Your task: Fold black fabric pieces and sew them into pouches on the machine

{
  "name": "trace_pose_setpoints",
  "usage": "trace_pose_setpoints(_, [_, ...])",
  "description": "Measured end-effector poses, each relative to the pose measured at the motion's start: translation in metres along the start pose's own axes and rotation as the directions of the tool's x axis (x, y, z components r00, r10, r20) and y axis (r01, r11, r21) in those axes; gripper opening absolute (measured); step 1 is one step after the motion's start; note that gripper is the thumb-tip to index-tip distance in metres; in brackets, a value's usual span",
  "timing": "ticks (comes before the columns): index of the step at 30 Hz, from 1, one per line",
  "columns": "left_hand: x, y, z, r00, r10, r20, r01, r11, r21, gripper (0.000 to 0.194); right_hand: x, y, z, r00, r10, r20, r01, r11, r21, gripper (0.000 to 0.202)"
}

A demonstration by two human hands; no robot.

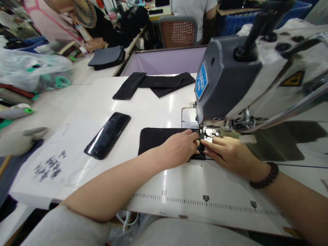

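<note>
A dark rectangular fabric piece [159, 138] lies flat on the white machine table, its right end at the presser foot [211, 133] of a sewing machine [225, 75]. My left hand [183, 145] rests on that right end, its fingers curled and closed on the fabric. From the other side, my right hand [228, 152] reaches in beside the presser foot. Its fingers are stretched out and lie flat, their tips touching the fabric's right edge. The two hands' fingertips almost meet. The needle's point is hard to make out.
Left of the fabric lies a black phone [107, 135]. More dark fabric pieces [130, 85] are at the table's back edge. Beyond them are a stack of dark pieces [107, 56], a brown chair [178, 32] and a seated person [192, 13]. Plastic-wrapped spools [30, 68] stand far left.
</note>
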State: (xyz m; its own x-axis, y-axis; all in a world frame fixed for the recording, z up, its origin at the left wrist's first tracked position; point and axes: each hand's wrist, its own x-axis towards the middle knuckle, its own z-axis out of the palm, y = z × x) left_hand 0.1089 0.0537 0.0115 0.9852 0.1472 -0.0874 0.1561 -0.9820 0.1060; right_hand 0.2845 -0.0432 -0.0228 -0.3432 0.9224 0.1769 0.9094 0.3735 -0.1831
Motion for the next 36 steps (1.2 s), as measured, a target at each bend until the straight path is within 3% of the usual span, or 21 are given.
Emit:
trace_pose_setpoints(9, [0.001, 0.000, 0.007, 0.999, 0.002, -0.050, -0.003, 1.000, -0.006, 0.024, -0.001, -0.001, -0.001, 1.000, 0.001, -0.015, -0.002, 0.999, -0.033, 0.032])
trace_pose_setpoints(15, [-0.018, 0.014, 0.010, 0.983, 0.095, -0.159, -0.100, 0.995, -0.024, 0.023, -0.009, -0.014, -0.011, 0.970, -0.228, -0.082, 0.220, 0.971, -0.088, 0.030])
trace_pose_setpoints(19, [-0.026, 0.020, 0.012, 0.977, 0.108, -0.184, -0.118, 0.992, -0.049, 0.022, -0.011, -0.019, -0.013, 0.957, -0.266, -0.113, 0.255, 0.961, -0.108, 0.030])
trace_pose_setpoints(29, [-0.022, 0.015, 0.011, 0.984, 0.104, -0.144, -0.101, 0.994, 0.032, 0.028, -0.010, -0.018, -0.010, 0.970, -0.216, -0.110, 0.203, 0.972, -0.118, 0.028])
trace_pose_setpoints(36, [-0.011, 0.003, 0.010, 0.985, 0.096, -0.145, -0.089, 0.994, 0.056, 0.027, -0.004, -0.013, -0.007, 0.995, -0.070, -0.072, 0.058, 0.985, -0.161, 0.031])
